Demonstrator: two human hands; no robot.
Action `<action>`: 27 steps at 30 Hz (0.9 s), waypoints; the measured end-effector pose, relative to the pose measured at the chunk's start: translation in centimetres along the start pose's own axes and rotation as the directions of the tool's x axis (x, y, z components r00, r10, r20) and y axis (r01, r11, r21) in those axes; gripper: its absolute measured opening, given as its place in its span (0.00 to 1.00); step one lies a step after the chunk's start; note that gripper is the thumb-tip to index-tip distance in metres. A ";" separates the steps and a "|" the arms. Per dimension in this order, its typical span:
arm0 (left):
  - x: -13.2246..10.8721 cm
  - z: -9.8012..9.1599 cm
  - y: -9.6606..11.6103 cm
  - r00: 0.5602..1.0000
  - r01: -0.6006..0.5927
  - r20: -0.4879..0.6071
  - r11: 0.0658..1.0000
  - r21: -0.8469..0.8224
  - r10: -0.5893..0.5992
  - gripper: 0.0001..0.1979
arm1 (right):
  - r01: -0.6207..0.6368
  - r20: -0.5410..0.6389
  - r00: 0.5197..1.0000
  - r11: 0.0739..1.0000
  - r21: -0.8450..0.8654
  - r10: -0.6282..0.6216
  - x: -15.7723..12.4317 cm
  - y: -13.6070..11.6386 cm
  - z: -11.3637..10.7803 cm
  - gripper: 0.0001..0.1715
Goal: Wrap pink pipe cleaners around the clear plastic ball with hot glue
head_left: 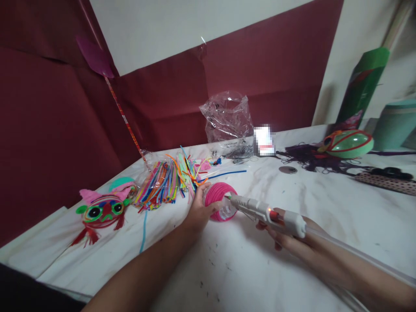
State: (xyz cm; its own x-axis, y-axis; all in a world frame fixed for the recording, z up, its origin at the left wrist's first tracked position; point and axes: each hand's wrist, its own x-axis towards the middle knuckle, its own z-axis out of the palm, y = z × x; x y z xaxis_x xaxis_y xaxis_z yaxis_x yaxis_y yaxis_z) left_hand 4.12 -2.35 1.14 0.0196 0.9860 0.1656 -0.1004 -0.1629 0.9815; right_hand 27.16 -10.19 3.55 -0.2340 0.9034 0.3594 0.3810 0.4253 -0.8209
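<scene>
My left hand is closed round the left side of a round object wrapped in pink cord, whose clear, whitish open part faces right. In my right hand is a white glue gun with a small lit orange light. Its nozzle points left and meets or nearly meets the inner edge of the pink object; whether they touch is too small to tell. A pale cable runs from the gun's rear along my right forearm.
Colourful pipe cleaners lie at the left behind my left arm, beside a decorated mask-like face. A clear plastic bag stands at the back. To the right are a green balloon-like piece, dark threads and a dotted case.
</scene>
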 end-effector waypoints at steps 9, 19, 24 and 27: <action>0.0 0.0 0.0 1.000 -0.003 0.001 1.000 0.000 0.003 0.32 | -0.019 0.031 0.999 1.000 0.001 0.018 0.0 0.1 0.0 0.15; 0.0 -0.1 -0.2 1.000 -0.017 0.019 1.000 -0.016 0.018 0.32 | -0.002 0.049 0.999 1.000 0.022 0.001 0.0 0.7 0.1 0.14; 0.1 -0.3 -0.4 1.000 -0.023 0.010 0.999 0.024 0.023 0.32 | -0.008 0.051 0.999 0.999 0.048 0.005 0.0 0.8 0.3 0.16; 0.2 -0.3 -0.5 1.000 -0.018 0.015 0.999 0.034 0.017 0.32 | -0.010 0.027 1.000 1.000 0.030 0.009 0.0 0.6 0.3 0.14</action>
State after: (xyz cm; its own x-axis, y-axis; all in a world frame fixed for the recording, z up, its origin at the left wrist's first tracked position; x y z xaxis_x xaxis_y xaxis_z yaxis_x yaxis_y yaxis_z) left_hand 3.89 -2.02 0.69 0.0329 0.9824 0.1838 -0.0669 -0.1813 0.9812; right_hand 27.15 -9.95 2.96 -0.2549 0.9055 0.3393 0.3566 0.4142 -0.8374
